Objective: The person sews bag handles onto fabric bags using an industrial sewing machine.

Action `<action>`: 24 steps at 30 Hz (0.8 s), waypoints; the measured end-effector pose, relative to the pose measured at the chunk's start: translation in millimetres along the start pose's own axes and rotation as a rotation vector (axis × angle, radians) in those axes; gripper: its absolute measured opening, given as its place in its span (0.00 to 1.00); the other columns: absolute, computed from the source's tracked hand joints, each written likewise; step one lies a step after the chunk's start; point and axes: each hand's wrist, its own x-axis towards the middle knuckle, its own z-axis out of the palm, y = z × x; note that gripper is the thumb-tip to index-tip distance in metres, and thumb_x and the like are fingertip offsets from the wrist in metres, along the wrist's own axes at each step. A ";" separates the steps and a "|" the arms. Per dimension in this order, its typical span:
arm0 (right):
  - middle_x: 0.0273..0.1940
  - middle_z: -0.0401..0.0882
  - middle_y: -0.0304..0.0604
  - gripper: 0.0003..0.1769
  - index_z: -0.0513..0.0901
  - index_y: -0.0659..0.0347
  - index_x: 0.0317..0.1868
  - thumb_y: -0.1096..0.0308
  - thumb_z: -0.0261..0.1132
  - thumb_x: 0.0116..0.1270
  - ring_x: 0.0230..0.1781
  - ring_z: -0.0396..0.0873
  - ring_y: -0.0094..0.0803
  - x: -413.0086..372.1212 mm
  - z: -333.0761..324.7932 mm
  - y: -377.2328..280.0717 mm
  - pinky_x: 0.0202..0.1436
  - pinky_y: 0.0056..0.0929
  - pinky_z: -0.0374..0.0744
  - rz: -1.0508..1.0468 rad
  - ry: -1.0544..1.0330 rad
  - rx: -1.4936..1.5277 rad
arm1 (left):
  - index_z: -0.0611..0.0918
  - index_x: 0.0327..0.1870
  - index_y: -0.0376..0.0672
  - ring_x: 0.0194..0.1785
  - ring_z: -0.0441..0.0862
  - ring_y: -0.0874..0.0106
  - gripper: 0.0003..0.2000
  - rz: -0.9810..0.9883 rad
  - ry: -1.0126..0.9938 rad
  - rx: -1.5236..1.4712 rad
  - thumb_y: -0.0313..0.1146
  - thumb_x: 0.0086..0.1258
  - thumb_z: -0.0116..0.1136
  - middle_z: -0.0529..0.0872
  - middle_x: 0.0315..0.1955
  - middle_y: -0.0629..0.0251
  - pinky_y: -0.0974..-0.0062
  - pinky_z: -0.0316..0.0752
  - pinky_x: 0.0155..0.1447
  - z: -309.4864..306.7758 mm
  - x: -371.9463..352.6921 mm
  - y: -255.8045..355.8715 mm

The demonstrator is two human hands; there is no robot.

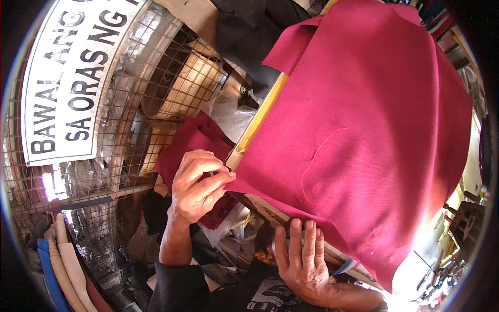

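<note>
A large piece of crimson cloth point(353, 119) lies spread over a table, its near edge running in front of me. At the cloth's near left corner, my left hand point(200, 184) is closed in a pinch. Something small and dark shows at those fingertips, too little of it to name. My right hand point(304, 265) rests with fingers stretched out flat at the near edge of the cloth, touching it and holding nothing. A yellow strip point(262, 112) along the table's left edge shows beside the cloth.
More crimson cloth point(195, 138) hangs left of the table by clear plastic point(231, 114). A wire mesh point(140, 104) with a lettered white sign point(78, 78) stands at left. Rolled material point(62, 260) is at lower left; tools point(442, 270) lie at right.
</note>
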 end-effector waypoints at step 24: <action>0.57 0.68 0.43 0.37 0.78 0.60 0.66 0.40 0.63 0.67 0.60 0.68 0.44 36.9 -12.5 -13.7 0.59 0.48 0.71 0.370 0.086 0.027 | 0.86 0.35 0.42 0.47 0.77 0.66 0.11 -0.262 -0.004 -0.068 0.17 0.52 0.69 0.79 0.41 0.66 0.70 0.71 0.53 0.2 15.3 26.9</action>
